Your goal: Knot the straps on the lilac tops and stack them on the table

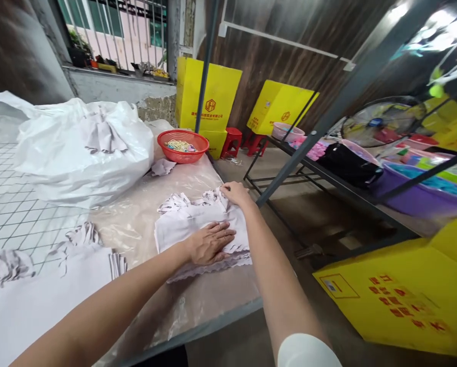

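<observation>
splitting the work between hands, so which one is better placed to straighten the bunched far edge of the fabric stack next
The right hand, probably: it already touches the bunched far edge near one corner. The left hand lies flat atop the fabric stack, seemingly better placed for steadying it.

Left hand (210, 243) hid part of the cloth stack (182, 227), left edge cut off the other cloth pile (41, 298), fan (381, 122) was blurred.

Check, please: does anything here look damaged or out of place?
Yes: the wall under the window looks damaged, its surface broken and rough. A crumpled cloth piece lies by the red basket, apart from the cloth stack.
</observation>
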A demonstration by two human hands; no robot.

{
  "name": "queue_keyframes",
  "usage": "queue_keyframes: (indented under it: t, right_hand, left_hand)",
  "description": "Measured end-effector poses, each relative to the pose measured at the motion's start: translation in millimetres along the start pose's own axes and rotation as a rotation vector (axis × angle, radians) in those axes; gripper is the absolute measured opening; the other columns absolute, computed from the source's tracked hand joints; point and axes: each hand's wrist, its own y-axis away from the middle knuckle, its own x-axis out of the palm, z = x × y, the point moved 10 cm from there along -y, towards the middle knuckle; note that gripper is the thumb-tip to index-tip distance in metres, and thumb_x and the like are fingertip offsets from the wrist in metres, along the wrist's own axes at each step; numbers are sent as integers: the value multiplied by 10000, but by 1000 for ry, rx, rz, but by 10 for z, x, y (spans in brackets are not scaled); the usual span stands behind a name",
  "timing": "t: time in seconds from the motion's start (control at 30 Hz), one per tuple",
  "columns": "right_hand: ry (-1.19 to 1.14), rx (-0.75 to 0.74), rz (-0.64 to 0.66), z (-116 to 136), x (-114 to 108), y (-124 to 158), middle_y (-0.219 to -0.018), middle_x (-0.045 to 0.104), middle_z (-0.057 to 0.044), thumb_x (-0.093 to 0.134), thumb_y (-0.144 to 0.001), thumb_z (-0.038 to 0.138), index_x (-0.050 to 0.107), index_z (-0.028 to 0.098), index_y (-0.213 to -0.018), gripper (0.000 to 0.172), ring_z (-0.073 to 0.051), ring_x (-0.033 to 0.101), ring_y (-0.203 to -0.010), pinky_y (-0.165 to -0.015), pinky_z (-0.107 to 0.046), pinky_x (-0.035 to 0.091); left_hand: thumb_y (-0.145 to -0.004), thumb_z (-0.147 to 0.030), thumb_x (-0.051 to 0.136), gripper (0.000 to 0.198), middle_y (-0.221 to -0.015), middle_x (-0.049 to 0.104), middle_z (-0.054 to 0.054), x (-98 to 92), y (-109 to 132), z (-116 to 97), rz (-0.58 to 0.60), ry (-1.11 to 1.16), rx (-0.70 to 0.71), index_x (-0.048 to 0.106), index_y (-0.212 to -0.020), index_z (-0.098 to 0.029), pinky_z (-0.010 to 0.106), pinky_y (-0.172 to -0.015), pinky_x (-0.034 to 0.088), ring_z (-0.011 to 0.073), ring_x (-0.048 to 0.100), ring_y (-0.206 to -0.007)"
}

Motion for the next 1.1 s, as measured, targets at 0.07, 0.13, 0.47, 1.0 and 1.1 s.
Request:
queue_keyframes:
  t: [0.07, 0.13, 0.47, 1.0, 1.1]
  right_hand:
    - [-32, -53, -89, 54, -90, 126, -1168, 700, -118, 453, -963, 341, 738, 201, -1106, 348, -276, 592, -1114, -967, -400, 432]
    - [-105, -155, -261, 113, -198, 346, -1205, 681, -136, 381, -989, 355, 699, 177, -1167, 406, -251, 603, -1122, -987, -370, 442]
    - [-15, -207, -341, 100, 573, 849, -1467, 520, -122, 261, -1014, 441, 481, 259, -1450, 521, -284, 418, -1395, -1098, -515, 365]
    - [11, 74, -257, -407, 559, 903, -1517, 458, -135, 194, -1002, 538, 450, 251, -1483, 616, -329, 387, -1405, -1096, -588, 349]
    - [9, 34, -266, -411, 589, 857, -1472, 509, -124, 182, -1004, 536, 490, 283, -1452, 599, -323, 427, -1366, -1071, -605, 368]
  left_hand:
    - [-989, -453, 408, 520, -1478, 521, 143, -80, -6, -44, -7, 30, 33, 555, -1373, -134, 467, -1176, 316, 306, 383, -1440]
    - [-1015, -400, 354, 453, -1425, 577, 126, -229, 24, -86, -31, 52, 86, 621, -1292, -160, 390, -1149, 361, 245, 479, -1373]
    - [-1002, -450, 388, 531, -1532, 445, 155, -550, 344, 756, -24, -247, -189, 505, -1434, -166, 571, -1144, 294, 381, 329, -1448]
    - [-965, -594, 394, 689, -1600, 278, 193, -628, 1592, 929, -618, 86, -841, 354, -1515, -180, 612, -1181, 221, 380, 156, -1510]
    - [-981, -545, 388, 645, -1585, 285, 222, -355, 1566, 952, -642, 215, -828, 375, -1490, -150, 566, -1178, 272, 352, 262, -1480]
